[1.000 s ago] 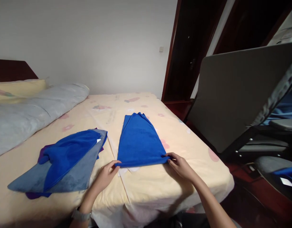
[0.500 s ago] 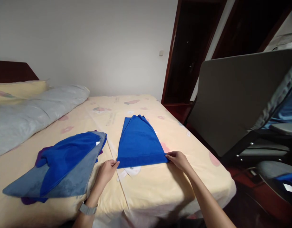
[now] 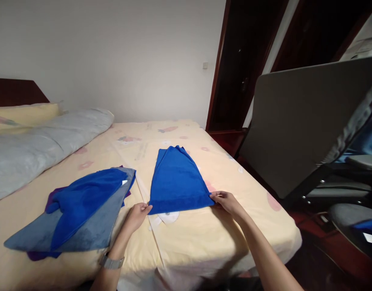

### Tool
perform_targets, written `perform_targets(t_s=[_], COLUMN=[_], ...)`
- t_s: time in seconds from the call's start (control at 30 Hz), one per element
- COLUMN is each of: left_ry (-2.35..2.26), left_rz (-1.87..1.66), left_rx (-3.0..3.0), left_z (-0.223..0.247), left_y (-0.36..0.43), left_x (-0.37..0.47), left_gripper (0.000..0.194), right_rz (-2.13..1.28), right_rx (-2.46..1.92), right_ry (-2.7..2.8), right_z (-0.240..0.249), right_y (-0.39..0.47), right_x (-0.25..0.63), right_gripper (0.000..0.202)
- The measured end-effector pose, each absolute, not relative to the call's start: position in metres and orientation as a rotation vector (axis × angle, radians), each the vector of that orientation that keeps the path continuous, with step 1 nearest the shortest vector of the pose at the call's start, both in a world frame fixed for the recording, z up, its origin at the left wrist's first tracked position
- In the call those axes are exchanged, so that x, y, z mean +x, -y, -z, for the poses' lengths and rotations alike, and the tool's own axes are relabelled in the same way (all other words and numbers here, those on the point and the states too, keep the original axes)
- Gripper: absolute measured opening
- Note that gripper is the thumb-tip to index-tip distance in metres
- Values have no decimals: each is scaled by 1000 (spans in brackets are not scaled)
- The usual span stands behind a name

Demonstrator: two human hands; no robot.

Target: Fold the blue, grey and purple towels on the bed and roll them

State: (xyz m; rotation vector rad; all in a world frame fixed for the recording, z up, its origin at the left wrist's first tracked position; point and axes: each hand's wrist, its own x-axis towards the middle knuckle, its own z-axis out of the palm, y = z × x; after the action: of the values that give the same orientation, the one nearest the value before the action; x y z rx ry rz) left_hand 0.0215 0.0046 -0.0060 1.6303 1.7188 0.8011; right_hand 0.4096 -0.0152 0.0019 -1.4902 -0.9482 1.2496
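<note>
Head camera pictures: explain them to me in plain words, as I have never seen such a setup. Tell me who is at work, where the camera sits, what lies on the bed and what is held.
There is no machine here. A person works bare-handed, wearing one camera on the head, so every picture looks forward and down from there. On the bed, with its pale yellow patterned sheet, lies a blue cloth, narrower at its far end. The person's left hand pinches its near left corner, and the right hand its near right corner. To the left lies a loose pile of cloths in blue, grey and purple. Farther back on that side is a long pale grey bundle.
</note>
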Motion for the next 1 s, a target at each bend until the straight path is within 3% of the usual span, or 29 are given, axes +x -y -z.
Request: perform_targets(t_s=[0.6,1.0], left_ry=[-1712,-1564], left_rz=[-852,-1129], left_rx=[1779,1637], left_z=[-3,-2], left_y=[0,-3], left_x=[27,30], left_gripper=[30,32], right_rz=[-1208,-1175], right_rx=[-1385,-1343], right_ry=[937,942], right_z=[0,-4], right_y=[18,19], right_x=[410,408], right_gripper=[21,34])
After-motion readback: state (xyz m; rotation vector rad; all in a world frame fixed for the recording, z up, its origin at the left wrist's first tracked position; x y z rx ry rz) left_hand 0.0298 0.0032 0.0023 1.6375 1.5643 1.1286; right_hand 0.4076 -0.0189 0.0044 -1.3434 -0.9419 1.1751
